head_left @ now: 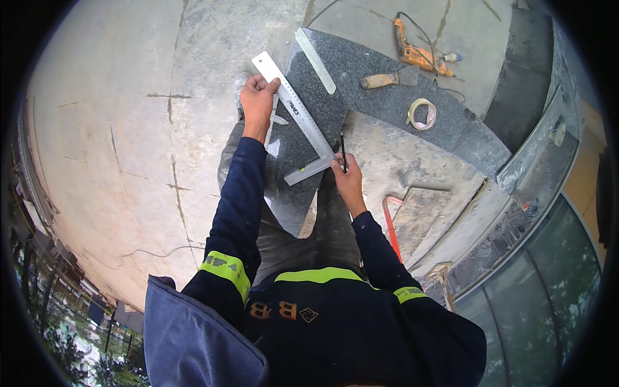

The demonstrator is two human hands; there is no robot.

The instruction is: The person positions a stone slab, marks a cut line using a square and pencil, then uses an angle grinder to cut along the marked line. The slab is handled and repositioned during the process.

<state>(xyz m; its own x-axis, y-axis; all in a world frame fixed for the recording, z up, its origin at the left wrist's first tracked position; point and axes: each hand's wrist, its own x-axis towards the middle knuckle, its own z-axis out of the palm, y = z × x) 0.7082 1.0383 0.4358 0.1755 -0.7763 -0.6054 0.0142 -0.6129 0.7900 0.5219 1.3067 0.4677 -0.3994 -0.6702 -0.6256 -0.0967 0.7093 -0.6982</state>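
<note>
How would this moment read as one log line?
Left hand: holds metal square; right hand: holds black pencil or pen by square's corner; beneath square: dark speckled slab; nearby: scraper, tape roll, orange drill

Left hand: thumb covers part of steel square. Fine graduations too small for us to read. Right hand: fingers hide part of dark pencil; we cannot tell which end carries point. Contact with square's corner unconfirmed. Red bow-shaped frame: lower end lost to us at right sleeve. Thin cable: cut off by top edge. Trees, lower left: blurred.
</note>
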